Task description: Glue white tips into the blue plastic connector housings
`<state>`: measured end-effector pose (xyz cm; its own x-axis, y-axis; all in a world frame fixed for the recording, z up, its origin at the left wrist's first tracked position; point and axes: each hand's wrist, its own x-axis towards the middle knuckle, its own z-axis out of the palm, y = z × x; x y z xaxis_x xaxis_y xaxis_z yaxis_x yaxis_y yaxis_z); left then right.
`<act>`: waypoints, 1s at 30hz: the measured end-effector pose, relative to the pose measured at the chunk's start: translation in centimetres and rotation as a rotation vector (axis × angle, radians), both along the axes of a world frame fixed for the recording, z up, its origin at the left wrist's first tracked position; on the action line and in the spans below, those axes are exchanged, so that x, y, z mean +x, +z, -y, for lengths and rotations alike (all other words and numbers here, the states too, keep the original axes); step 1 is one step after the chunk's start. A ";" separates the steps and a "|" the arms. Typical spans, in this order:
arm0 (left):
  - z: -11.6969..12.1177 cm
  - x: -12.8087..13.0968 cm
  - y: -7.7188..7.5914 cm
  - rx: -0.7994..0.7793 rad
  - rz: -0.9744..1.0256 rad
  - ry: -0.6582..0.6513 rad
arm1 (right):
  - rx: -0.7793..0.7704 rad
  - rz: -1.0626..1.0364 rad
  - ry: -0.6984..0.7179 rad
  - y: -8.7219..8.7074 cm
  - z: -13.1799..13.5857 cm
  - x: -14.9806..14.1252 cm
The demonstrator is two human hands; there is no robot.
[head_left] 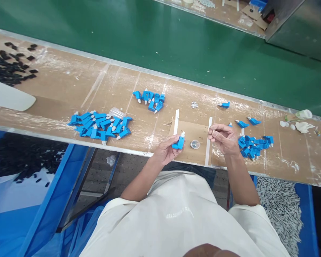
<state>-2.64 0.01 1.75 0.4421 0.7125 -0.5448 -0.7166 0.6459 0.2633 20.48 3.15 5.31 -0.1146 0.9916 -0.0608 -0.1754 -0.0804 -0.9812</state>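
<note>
Between the thumb and fingers of my left hand (168, 150) is a blue plastic part (179, 142) with a white tip pointing up. My right hand (224, 138) is pinched closed to the right of it; whatever its fingertips hold, if anything, is too small to make out. Between the hands, a small round cup (195, 144) with dark contents and a thin stick stands on a cardboard sheet (189, 128). White tape strips (208, 142) run along the sheet's sides. Beyond it lies a little cluster of small whitish pieces (194, 105).
Blue parts lie in a large pile (98, 125) at left, a group (151, 100) farther back and a pile (253, 145) at right. Black pieces (8, 66) lie far left. A bottle (302, 115) rests at right. Bins of black pieces (24, 153) and grey pieces (279, 207) flank me below the bench.
</note>
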 end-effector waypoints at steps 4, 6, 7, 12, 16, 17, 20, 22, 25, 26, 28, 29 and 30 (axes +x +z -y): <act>0.3 0.2 0.6 0.021 0.008 -0.016 | -0.038 -0.090 -0.015 0.3 1.2 -0.2; 0.4 0.4 0.9 0.033 0.004 -0.034 | -0.045 -0.119 -0.015 0.4 1.7 -0.4; 0.5 0.5 1.1 0.038 0.000 -0.043 | -0.045 -0.133 -0.018 0.4 1.8 -0.4; 0.7 0.8 1.6 0.065 -0.006 -0.079 | -0.071 -0.190 -0.025 0.6 2.1 -1.0; 0.8 0.8 1.5 0.089 -0.007 -0.086 | -0.083 -0.183 -0.077 0.6 2.2 -1.5; 0.8 0.8 1.5 0.097 -0.010 -0.087 | -0.086 -0.169 -0.093 0.5 2.3 -1.6; 0.9 0.9 1.2 0.135 -0.020 -0.085 | -0.085 -0.109 -0.137 0.4 2.7 -1.9; 0.9 1.0 1.0 0.182 -0.027 -0.080 | -0.080 -0.070 -0.150 0.5 3.0 -2.1; 1.1 1.3 0.9 0.272 -0.048 -0.077 | -0.076 -0.047 -0.133 0.8 3.4 -2.4; 1.1 1.3 0.9 0.296 -0.063 -0.077 | -0.076 -0.046 -0.125 1.0 3.6 -2.5; 1.2 1.4 0.9 0.332 -0.107 -0.074 | -0.073 -0.044 -0.112 1.1 3.8 -2.7; 1.2 1.5 1.0 0.348 -0.135 -0.069 | -0.071 -0.040 -0.104 1.2 3.9 -2.7; 1.3 1.5 1.1 0.364 -0.165 -0.064 | -0.068 -0.034 -0.097 1.2 4.0 -2.8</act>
<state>-1.11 -1.28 2.82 0.4200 0.8458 -0.3291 -0.6068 0.5313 0.5912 17.71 -0.81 6.49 -0.0213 0.9919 -0.1255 -0.2190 -0.1271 -0.9674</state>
